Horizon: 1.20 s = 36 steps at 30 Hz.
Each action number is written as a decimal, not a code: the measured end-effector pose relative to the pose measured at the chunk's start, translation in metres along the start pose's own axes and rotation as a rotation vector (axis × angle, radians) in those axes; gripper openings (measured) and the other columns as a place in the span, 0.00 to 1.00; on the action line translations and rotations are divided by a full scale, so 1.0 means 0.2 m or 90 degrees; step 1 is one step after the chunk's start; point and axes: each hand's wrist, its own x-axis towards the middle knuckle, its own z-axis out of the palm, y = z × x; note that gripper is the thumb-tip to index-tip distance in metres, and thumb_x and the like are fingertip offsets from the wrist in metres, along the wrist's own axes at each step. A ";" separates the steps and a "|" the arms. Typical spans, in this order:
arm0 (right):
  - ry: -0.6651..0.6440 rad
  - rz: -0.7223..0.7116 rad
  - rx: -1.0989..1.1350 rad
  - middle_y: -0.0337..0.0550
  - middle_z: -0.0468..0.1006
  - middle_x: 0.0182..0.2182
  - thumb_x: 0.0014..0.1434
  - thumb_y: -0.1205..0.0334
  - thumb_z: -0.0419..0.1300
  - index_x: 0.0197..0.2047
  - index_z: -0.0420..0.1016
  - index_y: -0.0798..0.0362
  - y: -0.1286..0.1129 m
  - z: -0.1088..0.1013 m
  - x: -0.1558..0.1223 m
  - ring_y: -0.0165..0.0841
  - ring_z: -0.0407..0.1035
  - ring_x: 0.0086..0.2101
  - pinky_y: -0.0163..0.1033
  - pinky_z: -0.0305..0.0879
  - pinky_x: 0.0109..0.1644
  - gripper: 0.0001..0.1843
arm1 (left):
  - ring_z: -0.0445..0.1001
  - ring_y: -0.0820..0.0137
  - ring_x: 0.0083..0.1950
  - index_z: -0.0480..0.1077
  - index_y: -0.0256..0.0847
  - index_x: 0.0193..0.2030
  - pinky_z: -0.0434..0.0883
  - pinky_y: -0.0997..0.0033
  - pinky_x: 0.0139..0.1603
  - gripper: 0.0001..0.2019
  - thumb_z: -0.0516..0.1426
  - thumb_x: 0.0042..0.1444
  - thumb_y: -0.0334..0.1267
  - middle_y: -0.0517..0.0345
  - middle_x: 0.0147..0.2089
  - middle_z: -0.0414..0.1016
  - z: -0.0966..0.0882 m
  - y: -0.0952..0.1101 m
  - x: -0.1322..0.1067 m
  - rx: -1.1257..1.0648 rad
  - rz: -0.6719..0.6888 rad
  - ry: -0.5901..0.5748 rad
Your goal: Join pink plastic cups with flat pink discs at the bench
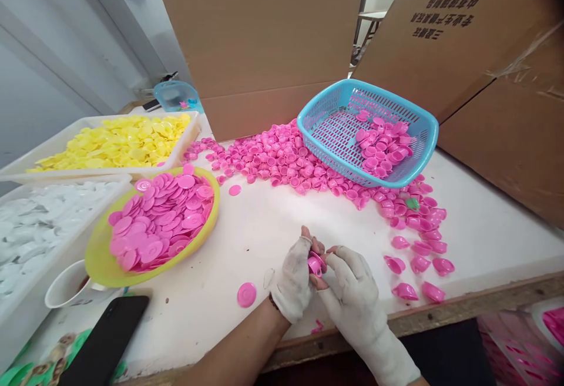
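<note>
My left hand (296,280), in a white glove with bare fingertips, is closed around a small pink toy cup (314,266). What looks like a pink saucer edge shows against the cup, partly hidden by fingers. My right hand (352,289), gloved the same way, pinches the same cup from the right with thumb and fingers. A single pink toy saucer (247,295) lies flat on the white table to the left of my hands. Loose pink cups (418,264) lie scattered to the right.
A yellow bowl (211,221) holds pink saucers. Behind it are trays of yellow pieces (127,142) and white pieces (39,221). A blue basket (326,154) of pink cups sits on a cup pile (273,157). A phone (108,339) and white cup (64,286) stand left; cardboard (273,33) behind.
</note>
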 end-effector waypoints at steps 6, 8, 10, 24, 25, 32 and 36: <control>-0.057 -0.035 0.058 0.52 0.69 0.44 0.60 0.63 0.56 0.50 0.66 0.56 -0.01 -0.02 -0.01 0.42 0.64 0.43 0.50 0.67 0.44 0.14 | 0.60 0.78 0.21 0.57 0.38 0.16 0.60 0.75 0.25 0.27 0.52 0.55 0.58 0.62 0.19 0.58 -0.01 0.04 0.01 0.090 0.068 0.018; -0.075 -0.044 0.090 0.53 0.68 0.45 0.60 0.65 0.56 0.53 0.64 0.56 -0.01 -0.02 -0.02 0.41 0.64 0.44 0.47 0.68 0.45 0.17 | 0.60 0.77 0.19 0.56 0.38 0.14 0.60 0.74 0.24 0.28 0.52 0.54 0.59 0.62 0.18 0.58 -0.03 0.04 0.03 -0.010 -0.002 0.015; -0.086 -0.057 0.099 0.52 0.68 0.45 0.60 0.67 0.55 0.56 0.64 0.56 -0.01 -0.02 -0.03 0.40 0.64 0.45 0.46 0.69 0.45 0.19 | 0.61 0.76 0.18 0.55 0.38 0.14 0.60 0.74 0.22 0.29 0.52 0.54 0.59 0.62 0.17 0.58 -0.06 0.03 0.05 -0.088 -0.059 -0.006; -0.049 -0.035 0.124 0.52 0.67 0.50 0.60 0.68 0.55 0.54 0.68 0.52 -0.01 0.00 -0.01 0.41 0.63 0.50 0.49 0.68 0.50 0.19 | 0.67 0.72 0.25 0.55 0.39 0.18 0.65 0.73 0.27 0.27 0.43 0.61 0.56 0.57 0.23 0.64 -0.02 0.04 0.01 -0.220 -0.132 -0.006; -0.046 -0.018 0.124 0.52 0.68 0.49 0.60 0.66 0.56 0.54 0.68 0.53 -0.01 0.00 -0.01 0.41 0.64 0.49 0.48 0.69 0.49 0.18 | 0.67 0.72 0.25 0.55 0.39 0.17 0.64 0.73 0.26 0.28 0.42 0.61 0.56 0.57 0.23 0.63 -0.02 0.04 0.00 -0.222 -0.142 0.004; -0.058 0.026 0.106 0.47 0.73 0.35 0.61 0.66 0.53 0.42 0.72 0.53 -0.03 0.01 0.01 0.36 0.69 0.36 0.43 0.69 0.40 0.09 | 0.62 0.75 0.22 0.59 0.39 0.20 0.61 0.73 0.25 0.27 0.46 0.57 0.61 0.58 0.23 0.63 -0.01 0.00 -0.01 -0.130 -0.057 0.073; -0.091 0.080 0.125 0.44 0.73 0.31 0.62 0.66 0.51 0.38 0.73 0.52 -0.05 -0.01 0.04 0.33 0.70 0.31 0.37 0.69 0.34 0.09 | 0.59 0.78 0.21 0.59 0.38 0.18 0.60 0.75 0.24 0.29 0.51 0.51 0.65 0.61 0.22 0.61 0.00 0.00 -0.02 -0.045 0.040 0.105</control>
